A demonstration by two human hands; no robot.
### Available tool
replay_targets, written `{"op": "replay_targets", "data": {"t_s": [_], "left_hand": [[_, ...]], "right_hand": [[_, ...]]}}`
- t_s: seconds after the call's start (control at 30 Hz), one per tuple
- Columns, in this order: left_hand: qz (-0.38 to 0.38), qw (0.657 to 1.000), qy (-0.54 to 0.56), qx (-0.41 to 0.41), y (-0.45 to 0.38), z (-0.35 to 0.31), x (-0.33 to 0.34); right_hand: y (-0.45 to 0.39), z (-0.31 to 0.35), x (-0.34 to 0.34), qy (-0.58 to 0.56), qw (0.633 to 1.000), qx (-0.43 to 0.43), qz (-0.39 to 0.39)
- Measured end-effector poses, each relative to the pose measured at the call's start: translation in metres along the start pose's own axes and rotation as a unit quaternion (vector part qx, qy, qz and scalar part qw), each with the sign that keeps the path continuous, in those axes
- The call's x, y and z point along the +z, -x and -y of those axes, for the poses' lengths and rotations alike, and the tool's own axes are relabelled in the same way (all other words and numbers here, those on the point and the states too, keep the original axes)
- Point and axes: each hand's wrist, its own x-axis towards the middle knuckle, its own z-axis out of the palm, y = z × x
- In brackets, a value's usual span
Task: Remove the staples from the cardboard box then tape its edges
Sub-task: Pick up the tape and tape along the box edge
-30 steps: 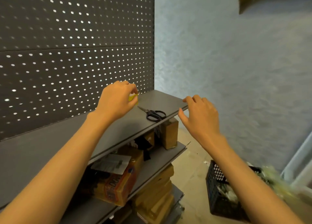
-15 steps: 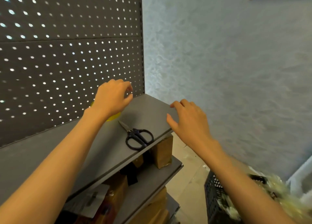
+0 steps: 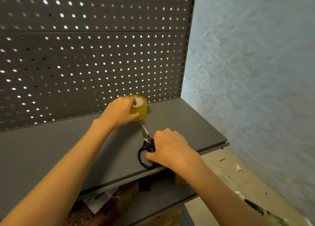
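Hands grip tape roll [image 3: 140,107] and scissors [image 3: 146,147].

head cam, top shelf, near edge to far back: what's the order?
Right hand on the scissors handles at the front edge → left hand holding the yellow tape roll → pegboard at the back.

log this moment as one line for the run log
phase: fetching tools | left hand: grips yellow tape roll | right hand: grips scissors handles | both tools on top shelf | cardboard box: not identifiable
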Motion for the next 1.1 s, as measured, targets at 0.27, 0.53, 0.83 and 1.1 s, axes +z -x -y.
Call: {"op": "replay_targets", "data": {"t_s": [0.27,0.53,0.83,1.1], "left_hand": [[0.019,0.999,-0.037,-0.025,-0.015,-0.003,0.023],[0.003,0.999,-0.012,-0.052,-0.013,-0.003,0.025],[-0.095,0.993,0.051,-0.053,0.011,-0.005,0.001],[-0.239,0.965,0.067,-0.088,0.064,0.003,-0.075]], "right_hand": [[-0.005,-0.012,0.005,-0.005,0.999,-0.029,0.021],[-0.005,-0.027,0.003,-0.036,0.998,-0.044,-0.006],[-0.009,-0.041,0.004,-0.058,0.996,-0.042,-0.057],[-0.004,-0.029,0.001,-0.102,0.976,-0.102,-0.165]]}}
